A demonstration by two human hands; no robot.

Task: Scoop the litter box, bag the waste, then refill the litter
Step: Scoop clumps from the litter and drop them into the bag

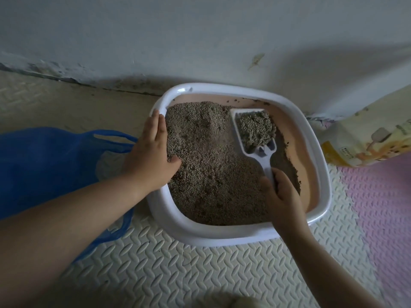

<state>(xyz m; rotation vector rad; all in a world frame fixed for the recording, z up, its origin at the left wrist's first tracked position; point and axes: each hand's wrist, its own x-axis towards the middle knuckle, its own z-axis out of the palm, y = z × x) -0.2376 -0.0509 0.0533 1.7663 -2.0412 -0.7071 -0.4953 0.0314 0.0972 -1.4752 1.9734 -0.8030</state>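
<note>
A pale, scuffed wall meets a floor laid with cream foam mat, and a pink mat joins it to the right of the box. The box – white rim, pink inside – sits on the cream mat against the wall. Grey-brown litter covers most of its bottom, heaped higher at the far left of the box and thin along its right wall, where bare pink shows.

The left hand lies flat on the box's left rim, fingers straight and together and pointing toward the wall, thumb down on the litter. The right hand is curled round the handle of a white scoop at the near right of the box. The scoop's head points to the box's far right corner and carries a clump of stuck-together litter.

Left of the box a blue bag lies slack on the floor, partly under the left forearm – its handle loops reach toward the box. Right of the box, by the wall, a cream and yellow pack stands tilted.
</note>
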